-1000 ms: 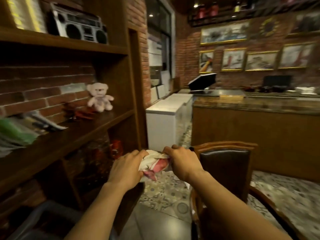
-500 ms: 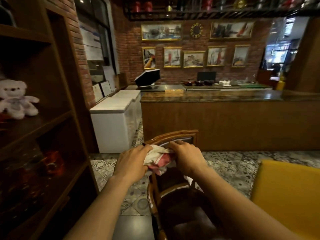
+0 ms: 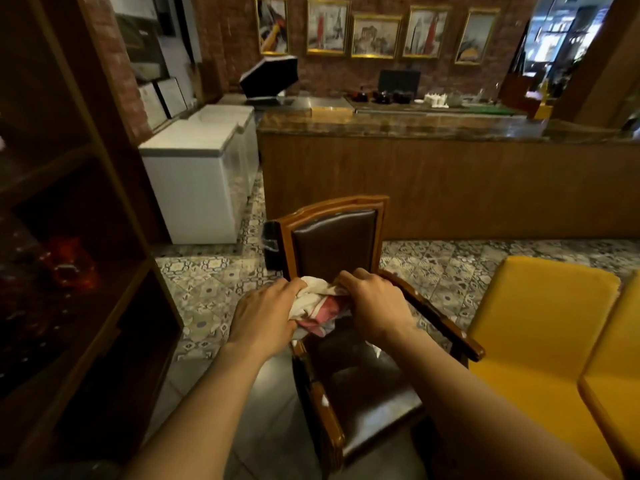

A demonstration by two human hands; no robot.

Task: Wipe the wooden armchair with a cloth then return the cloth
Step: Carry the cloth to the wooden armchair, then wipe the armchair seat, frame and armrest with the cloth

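Observation:
A wooden armchair (image 3: pixel 334 237) with a dark leather back and seat stands right in front of me, its armrests running toward me. A bunched white and pink cloth (image 3: pixel 318 303) hangs above the seat, between my hands. My left hand (image 3: pixel 266 313) grips its left side. My right hand (image 3: pixel 375 306) is closed on its right side, over the chair's right armrest. Part of the cloth is hidden under my fingers.
A tall dark wooden shelf unit (image 3: pixel 86 237) lines the left. Yellow cushioned seats (image 3: pixel 540 327) sit close on the right. A wooden counter (image 3: pixel 450 181) and white chest freezers (image 3: pixel 194 188) stand beyond the chair on patterned floor tiles.
My view has swung right and down from the shelf to the armchair, which now lies centred below me. Both hands have kept hold of the cloth and now sit over the seat.

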